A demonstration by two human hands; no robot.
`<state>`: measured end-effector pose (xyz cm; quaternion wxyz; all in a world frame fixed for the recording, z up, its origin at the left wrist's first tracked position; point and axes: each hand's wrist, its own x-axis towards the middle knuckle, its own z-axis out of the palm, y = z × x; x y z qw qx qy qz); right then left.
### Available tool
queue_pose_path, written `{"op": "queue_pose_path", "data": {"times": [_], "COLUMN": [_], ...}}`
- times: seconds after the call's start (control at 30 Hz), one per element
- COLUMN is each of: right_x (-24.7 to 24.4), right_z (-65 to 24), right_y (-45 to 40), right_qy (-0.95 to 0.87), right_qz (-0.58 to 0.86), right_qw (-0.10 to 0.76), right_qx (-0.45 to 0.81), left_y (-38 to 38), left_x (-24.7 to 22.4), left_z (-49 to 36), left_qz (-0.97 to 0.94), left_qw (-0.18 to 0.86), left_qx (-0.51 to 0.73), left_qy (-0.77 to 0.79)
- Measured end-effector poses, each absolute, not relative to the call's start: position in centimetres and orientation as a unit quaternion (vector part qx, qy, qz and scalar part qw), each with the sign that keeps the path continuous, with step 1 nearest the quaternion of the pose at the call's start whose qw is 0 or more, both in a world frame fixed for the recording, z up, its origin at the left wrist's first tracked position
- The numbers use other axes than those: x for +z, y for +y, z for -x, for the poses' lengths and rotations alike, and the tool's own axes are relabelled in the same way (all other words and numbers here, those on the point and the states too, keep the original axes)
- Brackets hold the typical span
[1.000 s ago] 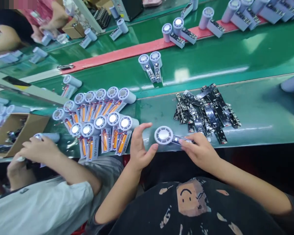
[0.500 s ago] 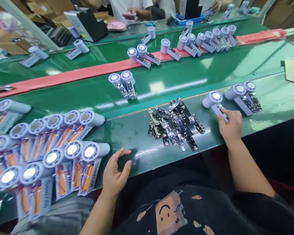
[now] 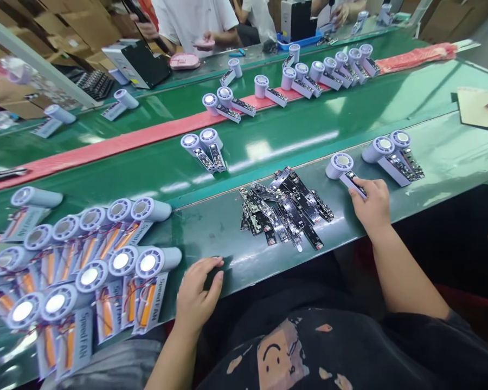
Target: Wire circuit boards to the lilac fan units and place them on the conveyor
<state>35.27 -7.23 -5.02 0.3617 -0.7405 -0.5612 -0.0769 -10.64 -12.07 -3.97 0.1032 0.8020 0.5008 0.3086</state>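
My right hand (image 3: 372,203) grips the handle of a lilac handheld fan (image 3: 341,164), which lies on the green table with its round head away from me. Beside it are two more fans (image 3: 379,149) with circuit boards on their handles. My left hand (image 3: 199,290) rests at the table's near edge, fingers apart and slightly curled, holding nothing. A loose pile of black circuit boards (image 3: 287,208) lies between my hands. Left of my left hand sit several fans (image 3: 148,262) with orange parts and red wires showing in their handles.
Two fans (image 3: 209,142) stand on the green belt ahead. Several others line a red strip (image 3: 146,130) further back. A cream sheet (image 3: 480,108) lies at the right. Across the belt, people work near a black and white box (image 3: 136,62).
The view has shifted slightly. My right hand keeps its hold on the fan handle. The fingers of my left hand have curled a little more.
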Motion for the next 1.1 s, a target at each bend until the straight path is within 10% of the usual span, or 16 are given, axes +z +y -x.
{"op": "queue_pose_path", "data": {"times": [0.6,0.77,1.1], "right_x": [-4.4,-2.9,-2.9], "right_z": [-32.7,-25.4,-23.1], "right_y": [-8.0,-9.8,-8.9], "right_qy": [-0.656,-0.799,-0.77], "right_qz": [0.562,0.526,0.594], "right_qw": [0.406,0.279,0.224], "right_qx": [-0.3,-0.086,-0.068], "left_y": [-15.6,-15.7,-14.5], "left_x": [0.3,0.1,-0.7], "left_z": [15.3,16.6,10.1], "left_qz": [-0.734,-0.663,-0.775], "left_qw": [-0.175,-0.111,0.014], "left_qx": [0.252,0.044,0.162], "left_qy": [0.605,0.739,0.611]}}
